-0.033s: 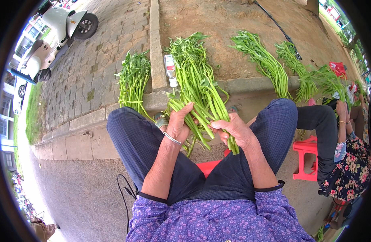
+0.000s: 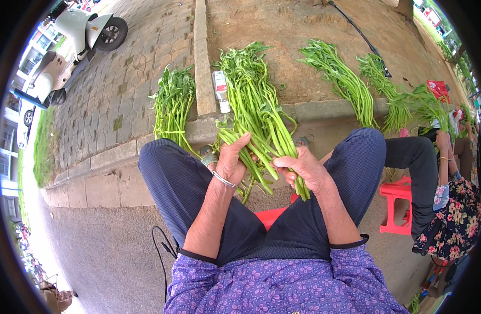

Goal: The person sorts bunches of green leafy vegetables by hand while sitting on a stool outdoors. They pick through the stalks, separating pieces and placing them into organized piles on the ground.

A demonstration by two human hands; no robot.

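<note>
Left hand (image 2: 231, 162) and right hand (image 2: 309, 170) are seen in the same places as in the earlier frame; no visible shift. Nearest, purple patterned top (image 2: 277, 285) at bottom edge; black cable (image 2: 163, 261) is lying on grey pavement (image 2: 104, 251), lower left. Dark trousers (image 2: 180, 183) are spread wide, red stool (image 2: 269, 216) partly seen between. Hands are held at centre, between the knees, a narrow gap between them. Left is closed, thumb over green stems (image 2: 264, 180) slanting to lower right. Right is closed too, thumb pressed across a second group of stems (image 2: 302, 189), cut ends pointed down. Main leafy pile (image 2: 245, 78) is laid over the curb (image 2: 112, 154), just beyond the hands, clear bottle (image 2: 221, 93) just beside its left edge. Tied bunch (image 2: 172, 110) is set left of it; right bunch (image 2: 347, 83) is separated from it by a wide strip of dirt (image 2: 295, 68). Co-worker (image 2: 452, 214) is seated at right edge, near another red stool (image 2: 395, 206). White scooter (image 2: 83, 29) is parked upper left, beyond paving bricks (image 2: 141, 78).
</note>
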